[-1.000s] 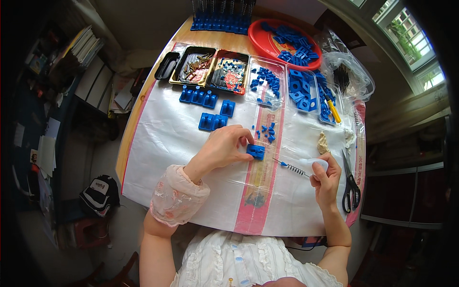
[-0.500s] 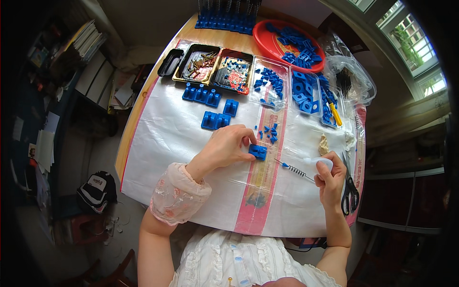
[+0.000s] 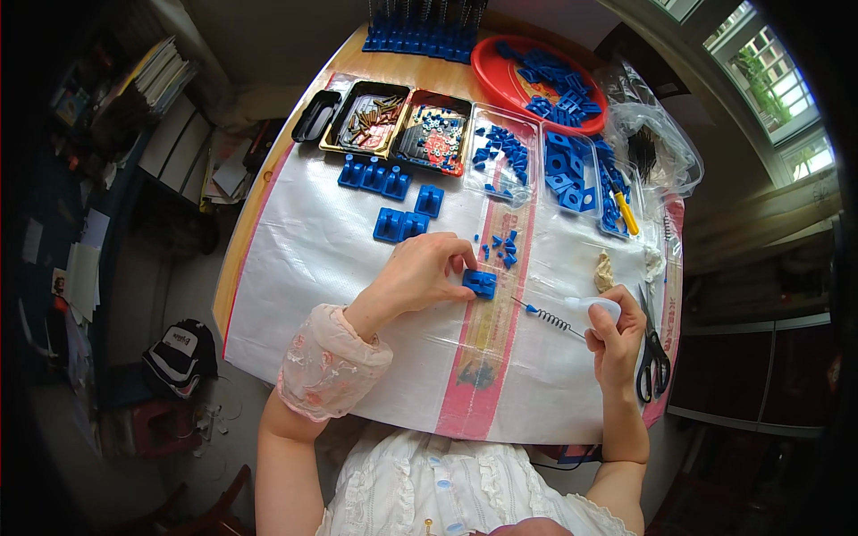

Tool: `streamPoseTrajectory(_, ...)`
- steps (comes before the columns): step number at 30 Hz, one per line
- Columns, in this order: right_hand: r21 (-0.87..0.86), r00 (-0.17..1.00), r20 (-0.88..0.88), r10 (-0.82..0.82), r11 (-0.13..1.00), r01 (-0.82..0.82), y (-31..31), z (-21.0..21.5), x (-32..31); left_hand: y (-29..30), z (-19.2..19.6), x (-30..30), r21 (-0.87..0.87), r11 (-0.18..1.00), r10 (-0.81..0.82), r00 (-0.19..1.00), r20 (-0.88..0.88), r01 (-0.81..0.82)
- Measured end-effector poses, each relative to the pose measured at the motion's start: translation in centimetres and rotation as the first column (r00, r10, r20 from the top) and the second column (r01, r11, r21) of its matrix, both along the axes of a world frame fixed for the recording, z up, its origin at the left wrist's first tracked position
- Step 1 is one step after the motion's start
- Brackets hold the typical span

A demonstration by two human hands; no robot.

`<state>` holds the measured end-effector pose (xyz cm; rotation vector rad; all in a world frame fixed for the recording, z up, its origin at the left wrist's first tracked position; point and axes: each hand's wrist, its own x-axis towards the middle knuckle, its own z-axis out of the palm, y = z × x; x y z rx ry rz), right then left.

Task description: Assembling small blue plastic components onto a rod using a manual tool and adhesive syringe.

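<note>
My left hand (image 3: pixel 420 272) pinches the left edge of a small blue plastic block (image 3: pixel 481 284) that rests on the white sheet. Closed around a whitish squeeze bottle (image 3: pixel 604 306), my right hand (image 3: pixel 618 344) keeps its narrow end pointing left. A thin rod with a dark coil spring (image 3: pixel 550 319) and a small blue piece (image 3: pixel 531 309) near its tip reaches from the right fingers toward the block. The rod's right end is hidden by the hand. Small loose blue pieces (image 3: pixel 509 255) lie just beyond the block. Several finished-looking blue blocks (image 3: pixel 400 225) stand beyond my left hand.
Trays of brass-coloured pins (image 3: pixel 371 121), small nuts (image 3: pixel 438 134) and blue parts (image 3: pixel 565 170) line the far side. Behind them are a red basin (image 3: pixel 487 67) and a rack of springs (image 3: pixel 420 40). Black-handled scissors (image 3: pixel 655 362) and a yellow-handled tool (image 3: pixel 627 214) lie right.
Very little differs. The bottle in my right hand has lowered slightly, and the whole view has shifted a few pixels; both hands keep their grips.
</note>
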<state>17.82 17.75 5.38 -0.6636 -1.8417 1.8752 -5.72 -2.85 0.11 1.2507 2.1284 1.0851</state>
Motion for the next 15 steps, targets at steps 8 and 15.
streamPoseTrajectory(8, 0.023, 1.0, 0.011, -0.007, 1.0, 0.006, -0.2, 0.09, -0.1, -0.01, 0.01, 0.0, 0.007, 1.0, 0.008, 1.0, 0.02, -0.008)
streamPoseTrajectory(15, 0.019, 1.0, 0.01, -0.005, 1.0, 0.005, -0.21, 0.04, -0.16, -0.01, -0.06, 0.02, 0.009, 1.0, 0.011, 1.0, 0.009, -0.011)
